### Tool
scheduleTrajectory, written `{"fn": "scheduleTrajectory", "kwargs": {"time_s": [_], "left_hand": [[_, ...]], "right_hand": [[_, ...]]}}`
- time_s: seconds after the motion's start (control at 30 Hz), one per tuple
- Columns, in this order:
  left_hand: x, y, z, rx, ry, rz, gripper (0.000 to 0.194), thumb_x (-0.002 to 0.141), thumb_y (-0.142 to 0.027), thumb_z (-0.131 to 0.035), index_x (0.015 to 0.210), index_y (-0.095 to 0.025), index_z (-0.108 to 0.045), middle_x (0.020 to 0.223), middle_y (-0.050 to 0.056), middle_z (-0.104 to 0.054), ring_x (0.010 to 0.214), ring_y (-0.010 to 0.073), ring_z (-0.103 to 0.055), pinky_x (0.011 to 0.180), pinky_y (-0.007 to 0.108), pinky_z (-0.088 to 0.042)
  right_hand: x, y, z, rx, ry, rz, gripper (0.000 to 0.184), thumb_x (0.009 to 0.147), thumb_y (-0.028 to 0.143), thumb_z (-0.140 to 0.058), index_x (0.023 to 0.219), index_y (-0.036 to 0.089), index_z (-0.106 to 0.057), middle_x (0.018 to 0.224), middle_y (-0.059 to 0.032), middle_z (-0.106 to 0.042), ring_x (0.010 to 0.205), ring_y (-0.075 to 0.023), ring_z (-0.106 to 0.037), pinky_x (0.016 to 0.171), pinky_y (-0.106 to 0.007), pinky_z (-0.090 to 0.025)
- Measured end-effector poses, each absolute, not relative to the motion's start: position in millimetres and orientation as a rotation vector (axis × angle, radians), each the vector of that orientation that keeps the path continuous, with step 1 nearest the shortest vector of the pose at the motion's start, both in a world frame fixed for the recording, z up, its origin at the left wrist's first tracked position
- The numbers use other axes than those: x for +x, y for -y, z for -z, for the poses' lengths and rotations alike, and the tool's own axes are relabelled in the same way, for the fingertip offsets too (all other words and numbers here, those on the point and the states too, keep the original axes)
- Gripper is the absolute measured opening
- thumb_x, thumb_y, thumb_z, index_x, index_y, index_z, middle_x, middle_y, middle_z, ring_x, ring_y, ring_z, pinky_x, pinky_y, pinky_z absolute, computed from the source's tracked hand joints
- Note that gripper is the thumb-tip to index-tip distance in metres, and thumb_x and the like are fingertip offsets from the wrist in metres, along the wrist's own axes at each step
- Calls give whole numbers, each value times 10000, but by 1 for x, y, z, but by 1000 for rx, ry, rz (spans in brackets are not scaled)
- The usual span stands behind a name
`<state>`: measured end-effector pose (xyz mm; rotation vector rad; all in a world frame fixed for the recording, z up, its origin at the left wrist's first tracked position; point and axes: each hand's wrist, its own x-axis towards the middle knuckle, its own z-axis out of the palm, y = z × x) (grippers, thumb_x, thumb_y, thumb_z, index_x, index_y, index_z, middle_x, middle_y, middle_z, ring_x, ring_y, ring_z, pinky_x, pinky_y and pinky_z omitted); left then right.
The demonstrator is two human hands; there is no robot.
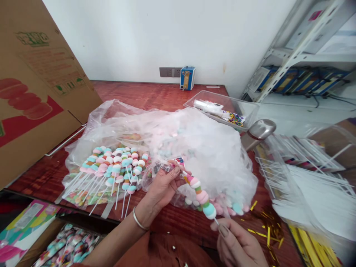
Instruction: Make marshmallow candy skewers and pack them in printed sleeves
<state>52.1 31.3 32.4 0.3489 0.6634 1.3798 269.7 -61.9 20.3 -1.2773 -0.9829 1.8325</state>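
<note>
My right hand (236, 243) pinches the white stick of a marshmallow skewer (201, 196) with pink, green, orange and blue pieces. My left hand (164, 185), a silver bangle on its wrist, pinches a small clear wrapper with a printed label (175, 165) over the skewer's upper end. Both hands are over the near edge of a red-brown wooden table (172, 96). A pile of unwrapped skewers (114, 167) lies on plastic sheeting to the left of my left hand. A large crumpled clear bag (194, 144) holding more marshmallows sits just behind the hands.
A big cardboard box (36, 85) leans at the left. A clear tray (222, 107) with small items stands at the back right, a metal tool (258, 131) beside it. Clear sleeves (306, 174) are stacked right, gold twist ties (264, 231) are scattered, and a box of wrapped skewers (66, 246) sits below.
</note>
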Motion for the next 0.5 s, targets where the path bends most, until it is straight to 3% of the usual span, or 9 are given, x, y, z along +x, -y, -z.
{"fn": "scheduleTrajectory", "kwargs": {"time_s": [0.2,0.33,0.43,0.5], "left_hand": [[55,-29,-41,266,-555,-1379,140,800,-102,-699,905,-154,-622,826,8,-666,847,159,-673,896,371,-541],[62,-29,-48,208,-551,-1396,103,814,-103,-682,873,-149,-611,773,-13,-617,734,106,-627,957,410,-509],[68,-30,-50,186,-555,-1438,89,821,-126,-683,833,-152,-599,756,-21,-590,701,91,-593,956,410,-505],[71,-30,-49,173,-563,-1463,100,822,-142,-688,812,-155,-589,750,-24,-579,696,88,-580,941,398,-510]], "right_hand": [[261,63,-12,-1130,864,-2021,404,906,570,-544,848,174,-601,398,150,-249,322,-28,-199,387,-170,-230],[248,66,-10,-1097,829,-1961,402,891,572,-564,842,174,-599,398,156,-231,324,-25,-170,377,-165,-195],[240,67,-11,-1220,938,-1793,406,874,574,-582,856,170,-607,444,124,-299,372,-36,-216,386,-162,-168],[238,66,-12,-1309,1110,-1596,362,877,531,-593,844,172,-626,492,77,-416,412,-58,-335,401,-166,-246]]}}
